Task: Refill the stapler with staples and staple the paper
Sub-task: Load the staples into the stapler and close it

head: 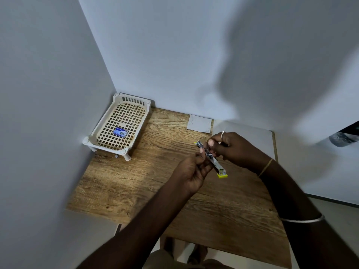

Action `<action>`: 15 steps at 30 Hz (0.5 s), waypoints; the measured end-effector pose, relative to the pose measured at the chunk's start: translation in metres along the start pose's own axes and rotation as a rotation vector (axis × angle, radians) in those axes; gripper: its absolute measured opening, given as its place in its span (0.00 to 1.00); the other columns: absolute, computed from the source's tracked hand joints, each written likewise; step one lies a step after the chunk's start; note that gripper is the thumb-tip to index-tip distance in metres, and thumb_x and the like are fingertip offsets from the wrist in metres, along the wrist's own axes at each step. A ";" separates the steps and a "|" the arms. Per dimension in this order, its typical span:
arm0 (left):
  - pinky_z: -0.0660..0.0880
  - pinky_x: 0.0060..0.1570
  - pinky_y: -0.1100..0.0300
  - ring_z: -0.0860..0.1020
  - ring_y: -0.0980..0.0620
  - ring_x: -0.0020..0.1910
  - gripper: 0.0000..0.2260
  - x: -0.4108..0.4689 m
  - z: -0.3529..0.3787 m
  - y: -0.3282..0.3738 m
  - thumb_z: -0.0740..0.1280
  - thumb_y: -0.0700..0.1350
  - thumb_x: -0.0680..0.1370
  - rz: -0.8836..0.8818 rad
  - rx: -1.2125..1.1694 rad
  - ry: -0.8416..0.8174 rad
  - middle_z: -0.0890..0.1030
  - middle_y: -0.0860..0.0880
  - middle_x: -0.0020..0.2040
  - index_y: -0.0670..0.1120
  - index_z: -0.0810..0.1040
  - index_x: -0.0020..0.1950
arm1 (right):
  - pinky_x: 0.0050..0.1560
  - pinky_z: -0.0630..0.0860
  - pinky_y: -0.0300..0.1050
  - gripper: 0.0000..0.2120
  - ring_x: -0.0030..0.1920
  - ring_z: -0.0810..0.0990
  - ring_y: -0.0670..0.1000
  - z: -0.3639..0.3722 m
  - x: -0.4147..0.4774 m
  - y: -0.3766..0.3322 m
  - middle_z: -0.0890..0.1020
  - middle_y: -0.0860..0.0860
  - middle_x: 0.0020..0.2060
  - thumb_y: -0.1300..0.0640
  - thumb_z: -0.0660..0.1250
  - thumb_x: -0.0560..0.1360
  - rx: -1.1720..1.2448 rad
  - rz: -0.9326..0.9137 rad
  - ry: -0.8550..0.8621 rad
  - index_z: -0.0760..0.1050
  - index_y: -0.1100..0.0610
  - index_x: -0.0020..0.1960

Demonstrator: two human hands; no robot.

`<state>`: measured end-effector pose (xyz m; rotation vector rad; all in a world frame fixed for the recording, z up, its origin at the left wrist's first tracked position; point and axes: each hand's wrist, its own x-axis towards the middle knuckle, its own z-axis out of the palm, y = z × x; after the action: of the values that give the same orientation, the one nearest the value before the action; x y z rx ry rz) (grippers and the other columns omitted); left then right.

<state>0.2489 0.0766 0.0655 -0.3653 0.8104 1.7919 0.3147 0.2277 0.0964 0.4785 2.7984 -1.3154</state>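
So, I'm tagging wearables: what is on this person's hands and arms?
No sleeves show on either arm. The right hand wears a silver ring, its wrist a thin yellowish band, and the forearm a silver bangle. Nothing shows on the left hand.

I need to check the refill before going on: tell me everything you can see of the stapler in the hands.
The stapler is small and slim, made of silvery metal with a yellow plastic end. It is held in the air above the wooden table, slanted, with the yellow end toward the person and the far tip pointing away and left. The left hand grips its middle. The right hand pinches its far part. Whether staples are loaded is too small to tell.
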 end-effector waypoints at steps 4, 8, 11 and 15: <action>0.82 0.34 0.60 0.86 0.51 0.37 0.09 -0.003 0.003 -0.002 0.60 0.34 0.83 -0.021 0.010 0.009 0.86 0.43 0.39 0.37 0.80 0.51 | 0.44 0.73 0.40 0.16 0.42 0.80 0.43 0.004 0.001 0.007 0.83 0.45 0.36 0.46 0.60 0.82 -0.063 0.000 0.034 0.84 0.51 0.46; 0.82 0.34 0.59 0.86 0.51 0.36 0.07 -0.005 0.005 -0.004 0.61 0.33 0.82 -0.027 0.016 0.019 0.86 0.43 0.38 0.35 0.79 0.50 | 0.44 0.73 0.40 0.25 0.43 0.79 0.43 0.006 0.000 0.006 0.81 0.47 0.37 0.36 0.56 0.79 -0.104 0.019 0.070 0.83 0.52 0.47; 0.82 0.35 0.59 0.86 0.50 0.37 0.07 -0.004 0.006 -0.004 0.62 0.35 0.82 -0.026 0.014 0.020 0.86 0.42 0.39 0.35 0.79 0.50 | 0.40 0.73 0.34 0.26 0.39 0.81 0.41 0.005 0.000 0.003 0.83 0.42 0.37 0.33 0.54 0.78 -0.060 -0.025 0.091 0.82 0.50 0.49; 0.82 0.34 0.60 0.86 0.50 0.37 0.07 -0.003 0.004 -0.005 0.63 0.36 0.82 -0.025 0.012 0.021 0.86 0.42 0.39 0.35 0.80 0.51 | 0.39 0.75 0.33 0.14 0.36 0.82 0.41 0.005 -0.001 0.005 0.84 0.43 0.35 0.44 0.61 0.81 -0.036 -0.077 0.100 0.83 0.48 0.49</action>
<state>0.2553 0.0785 0.0685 -0.3859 0.8275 1.7616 0.3165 0.2271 0.0896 0.4521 2.9443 -1.2866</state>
